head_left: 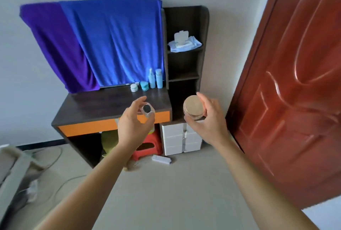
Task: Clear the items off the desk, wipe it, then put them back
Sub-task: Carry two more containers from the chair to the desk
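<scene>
Two hands at frame centre, both raised in front of the desk (pixel 103 104). Left hand (pixel 135 123): fingers closed on one small clear bottle (pixel 147 111) with a black cap. Right hand (pixel 207 119): fingers wrapped around one gold-lidded jar (pixel 193 108). At the desk's back right: two small jars (pixel 139 87), two tall blue bottles (pixel 155 78). One wipes pack (pixel 183 42) on the upper shelf.

Red door (pixel 295 82), perhaps stool (pixel 147 146) beneath.
</scene>
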{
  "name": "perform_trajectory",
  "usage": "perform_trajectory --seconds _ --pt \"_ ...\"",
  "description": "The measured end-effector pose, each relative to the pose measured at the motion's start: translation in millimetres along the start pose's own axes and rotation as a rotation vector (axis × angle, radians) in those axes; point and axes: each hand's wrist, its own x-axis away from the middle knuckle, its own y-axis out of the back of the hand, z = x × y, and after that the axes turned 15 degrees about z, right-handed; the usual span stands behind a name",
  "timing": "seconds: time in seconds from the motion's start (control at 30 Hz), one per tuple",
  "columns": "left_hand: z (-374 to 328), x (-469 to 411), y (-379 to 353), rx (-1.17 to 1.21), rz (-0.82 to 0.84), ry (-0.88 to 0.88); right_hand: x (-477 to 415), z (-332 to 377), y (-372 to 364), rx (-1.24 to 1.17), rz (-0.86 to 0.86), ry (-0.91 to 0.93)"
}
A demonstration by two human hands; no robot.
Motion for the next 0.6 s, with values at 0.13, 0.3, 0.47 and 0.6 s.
perform_trajectory --seconds 0.13,0.3,0.47,0.6 --pt "56.4 -30.9 39.2 0.011 -0.034 0.080 -62.1 24.7 -61.8 -0.015 0.088 0.036" --pt "125.1 -77.9 55.8 0.036 -0.052 0.185 -134.2 23.0 -123.3 -0.033 0.146 0.043" --pt "185.3 -150.7 50.6 -0.006 -0.047 0.226 -216.5 -3.1 -171.0 -0.053 0.182 0.069" --pt "224.0 -226.6 41.0 -0.012 -0.042 0.265 -294.4 -29.0 -198.8 -0.061 0.200 0.056"
